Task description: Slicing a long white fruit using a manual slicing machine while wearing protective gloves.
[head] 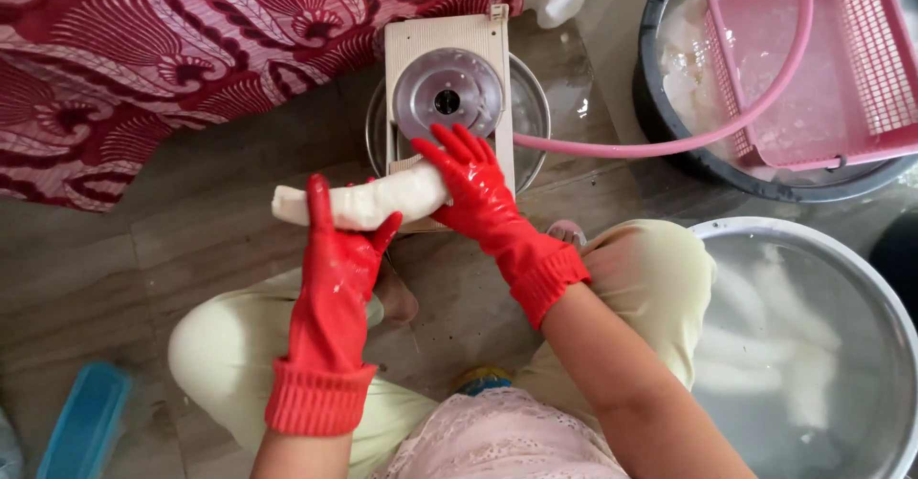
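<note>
Red-gloved, your left hand [337,240] and right hand [469,181] clasp the white root [368,202]; wet gloves risk slipping onto the slicer [448,92].

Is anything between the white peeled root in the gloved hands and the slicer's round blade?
Nothing visible. Both hands, left and right, hold the root at the slicer's near edge; only the right fingers lie between.

Both gloved hands, left [337,250] and right [470,181], grip a white root [368,202]. A slicer [449,87] sits at twelve o'clock, a pink basket [861,106] at two.
</note>
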